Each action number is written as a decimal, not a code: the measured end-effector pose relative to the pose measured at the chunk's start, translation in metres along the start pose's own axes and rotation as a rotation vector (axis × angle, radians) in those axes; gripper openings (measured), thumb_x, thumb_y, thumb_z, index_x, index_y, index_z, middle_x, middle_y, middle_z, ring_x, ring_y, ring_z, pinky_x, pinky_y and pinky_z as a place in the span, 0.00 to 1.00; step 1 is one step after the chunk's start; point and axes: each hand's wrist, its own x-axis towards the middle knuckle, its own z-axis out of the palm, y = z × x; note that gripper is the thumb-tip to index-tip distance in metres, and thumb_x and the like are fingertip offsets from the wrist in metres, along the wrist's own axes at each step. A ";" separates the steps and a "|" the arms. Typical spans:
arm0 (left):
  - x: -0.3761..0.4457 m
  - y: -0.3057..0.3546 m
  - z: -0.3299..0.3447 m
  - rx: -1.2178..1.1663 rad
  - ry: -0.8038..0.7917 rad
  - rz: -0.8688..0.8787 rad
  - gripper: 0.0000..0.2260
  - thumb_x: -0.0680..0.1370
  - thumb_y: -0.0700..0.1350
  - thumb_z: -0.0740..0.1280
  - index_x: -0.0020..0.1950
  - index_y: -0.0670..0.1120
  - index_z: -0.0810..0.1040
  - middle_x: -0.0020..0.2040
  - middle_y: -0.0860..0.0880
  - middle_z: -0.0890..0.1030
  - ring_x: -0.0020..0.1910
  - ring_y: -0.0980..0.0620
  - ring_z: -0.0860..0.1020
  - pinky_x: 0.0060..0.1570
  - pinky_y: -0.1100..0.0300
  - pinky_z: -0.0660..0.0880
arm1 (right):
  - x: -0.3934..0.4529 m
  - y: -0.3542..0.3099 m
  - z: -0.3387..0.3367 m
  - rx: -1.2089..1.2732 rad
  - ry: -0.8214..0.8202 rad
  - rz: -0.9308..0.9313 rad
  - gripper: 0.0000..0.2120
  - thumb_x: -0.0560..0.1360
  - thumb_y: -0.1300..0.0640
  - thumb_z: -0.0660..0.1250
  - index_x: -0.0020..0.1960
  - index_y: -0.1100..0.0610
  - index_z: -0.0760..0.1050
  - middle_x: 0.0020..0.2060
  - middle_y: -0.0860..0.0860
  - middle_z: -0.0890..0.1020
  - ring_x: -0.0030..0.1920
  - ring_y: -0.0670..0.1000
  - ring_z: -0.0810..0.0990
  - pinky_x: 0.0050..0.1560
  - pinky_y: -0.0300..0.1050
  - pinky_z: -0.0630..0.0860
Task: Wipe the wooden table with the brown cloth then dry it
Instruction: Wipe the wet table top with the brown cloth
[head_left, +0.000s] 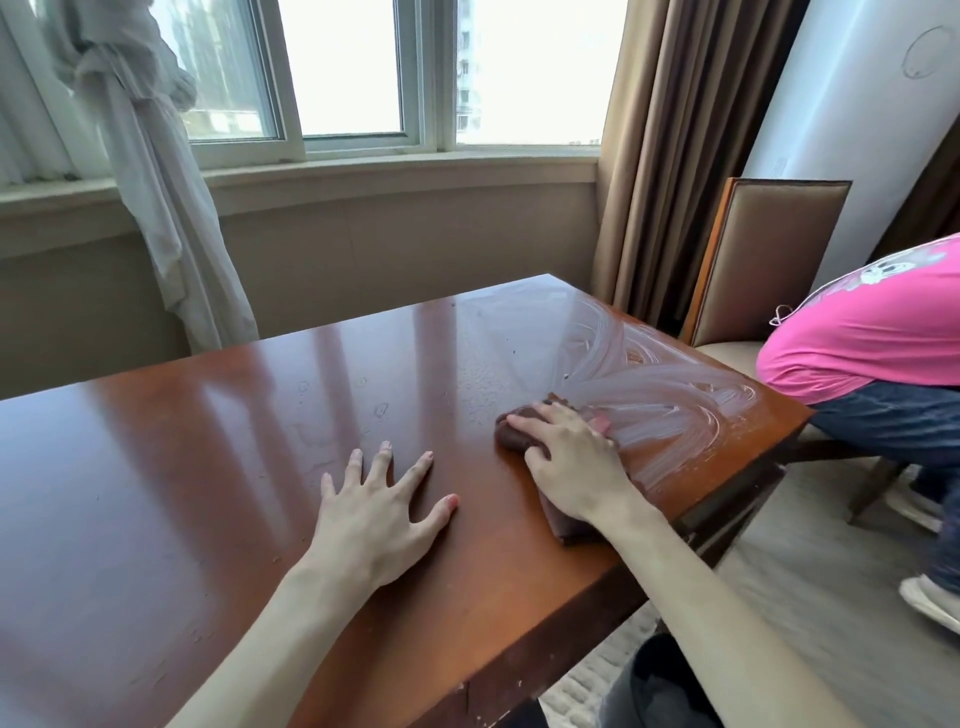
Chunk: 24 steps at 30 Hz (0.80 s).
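Observation:
The wooden table (208, 467) fills the lower left, glossy and reddish brown. White wet streaks (649, 384) curve across its right end. My right hand (571, 462) presses flat on the brown cloth (511, 436) near the right front edge; part of the cloth shows under my wrist. My left hand (379, 499) rests flat on the table with fingers spread, a little to the left of the cloth, holding nothing.
A person in a pink shirt (857, 343) crouches just past the table's right end. An upholstered chair (769, 260) stands behind that end. A window sill, white sheer curtain (156, 208) and brown curtain (675, 156) lie beyond the far edge.

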 end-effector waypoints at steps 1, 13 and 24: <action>0.000 0.000 0.000 0.002 0.004 0.002 0.34 0.75 0.76 0.43 0.80 0.67 0.46 0.83 0.49 0.48 0.82 0.42 0.46 0.77 0.38 0.48 | -0.014 0.004 0.001 0.049 -0.042 -0.086 0.25 0.76 0.49 0.59 0.72 0.34 0.71 0.76 0.37 0.67 0.78 0.42 0.60 0.74 0.50 0.62; -0.001 0.000 0.003 0.002 0.014 0.001 0.34 0.75 0.76 0.41 0.80 0.68 0.45 0.83 0.50 0.48 0.82 0.43 0.46 0.78 0.39 0.48 | -0.029 0.028 -0.014 0.143 0.004 0.045 0.24 0.75 0.46 0.58 0.70 0.34 0.72 0.75 0.37 0.69 0.76 0.45 0.63 0.74 0.56 0.64; 0.003 -0.002 0.007 -0.003 0.030 -0.001 0.35 0.73 0.76 0.39 0.80 0.68 0.44 0.83 0.50 0.48 0.82 0.43 0.46 0.78 0.39 0.47 | -0.017 0.026 -0.028 0.176 -0.139 -0.153 0.24 0.76 0.52 0.62 0.69 0.34 0.75 0.74 0.36 0.69 0.75 0.39 0.62 0.79 0.49 0.56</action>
